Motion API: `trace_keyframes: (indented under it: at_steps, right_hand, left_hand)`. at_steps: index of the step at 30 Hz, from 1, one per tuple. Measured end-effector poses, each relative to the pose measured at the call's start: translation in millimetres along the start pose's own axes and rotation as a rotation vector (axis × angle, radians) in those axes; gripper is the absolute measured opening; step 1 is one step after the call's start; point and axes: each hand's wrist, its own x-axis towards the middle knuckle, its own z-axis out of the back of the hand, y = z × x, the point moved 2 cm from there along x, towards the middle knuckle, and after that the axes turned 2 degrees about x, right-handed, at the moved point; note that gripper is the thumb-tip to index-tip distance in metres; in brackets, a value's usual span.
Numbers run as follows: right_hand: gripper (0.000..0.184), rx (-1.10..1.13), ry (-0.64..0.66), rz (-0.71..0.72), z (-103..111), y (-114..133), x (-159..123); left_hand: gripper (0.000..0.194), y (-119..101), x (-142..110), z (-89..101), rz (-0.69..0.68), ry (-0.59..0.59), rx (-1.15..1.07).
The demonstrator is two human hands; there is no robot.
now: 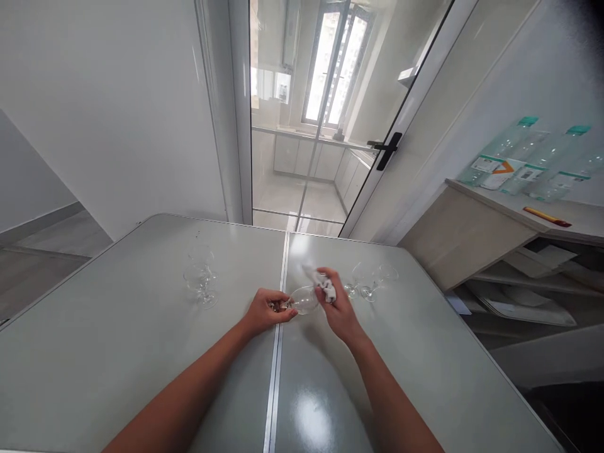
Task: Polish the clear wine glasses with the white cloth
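Over the surface (226, 371), the left hand (262, 311) holds a stemmed glass (304, 301) sideways by its stem; the right hand (340, 309) grips a white cloth (326, 287) beside the bowl. Wiping seems underway, needing a steady stem.

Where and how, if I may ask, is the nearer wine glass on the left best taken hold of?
Probably by the stem, from the near side: the nearer wine glass stands upright, slim below its bowl, with the farther wine glass close behind.
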Motion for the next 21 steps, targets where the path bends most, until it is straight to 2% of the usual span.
trace_keyframes:
  at_steps: [1, 3, 6, 9, 12, 14, 16, 18, 21]
  right_hand:
    - [0.034, 0.069, 0.114, -0.033, -4, 2, 0]
    - [0.036, 0.211, 0.235, -0.085, -6, 4, 1]
    - [0.043, 0.344, 0.247, -0.062, 0, 6, 2]
    - [0.036, 0.209, 0.293, 0.150, 2, 13, 0]
    - [0.022, -0.017, 0.462, 0.415, -4, 23, -4]
    - [0.016, -0.030, 0.513, 0.456, -7, 26, -5]
    - [0.016, 0.084, 0.475, 0.317, -6, 24, -3]
    - [0.022, 0.271, 0.422, 0.102, -5, 19, -1]
    - [0.033, 0.547, 0.334, -0.144, -10, 11, 0]
  left_hand:
    - [0.031, 1, 0, 0.1, -0.014, 0.029, -0.009]
    - [0.033, 3, 1, 1.7, -0.029, 0.058, -0.055]
    - [0.040, 5, 4, 4.8, -0.007, 0.033, -0.150]
    - [0.041, 5, 5, 3.4, 0.064, 0.051, -0.175]
    - [0.036, 2, 3, -0.8, 0.083, 0.150, -0.136]
    - [0.035, -1, 1, -1.6, 0.060, 0.191, -0.112]
    - [0.036, -1, -1, -0.3, 0.054, 0.209, -0.108]
    - [0.037, 1, -1, 1.8, 0.055, 0.217, -0.138]
    - [0.042, 5, -1, 4.3, 0.050, 0.206, -0.269]
